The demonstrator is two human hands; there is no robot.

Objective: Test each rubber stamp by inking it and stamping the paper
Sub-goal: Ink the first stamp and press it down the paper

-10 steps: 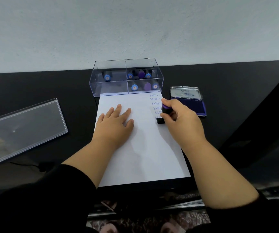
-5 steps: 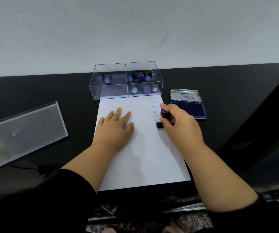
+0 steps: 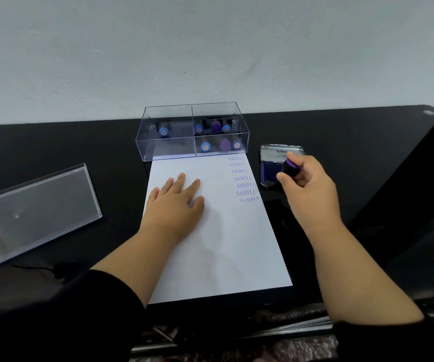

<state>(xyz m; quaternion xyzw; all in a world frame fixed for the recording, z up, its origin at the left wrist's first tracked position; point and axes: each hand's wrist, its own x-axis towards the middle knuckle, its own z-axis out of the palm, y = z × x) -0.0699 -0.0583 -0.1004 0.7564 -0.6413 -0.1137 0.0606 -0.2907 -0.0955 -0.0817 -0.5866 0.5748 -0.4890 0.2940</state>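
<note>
While our flat left hand (image 3: 175,205) steadies the paper (image 3: 218,244), our right hand's (image 3: 307,186) fingers (image 3: 282,176) pinch the stamp (image 3: 290,168) over the pad (image 3: 269,173) for ink.

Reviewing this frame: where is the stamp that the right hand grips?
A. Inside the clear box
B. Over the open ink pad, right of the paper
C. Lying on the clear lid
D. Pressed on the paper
B: the right hand holds the purple-topped stamp over the open ink pad, clear of the paper.
</note>
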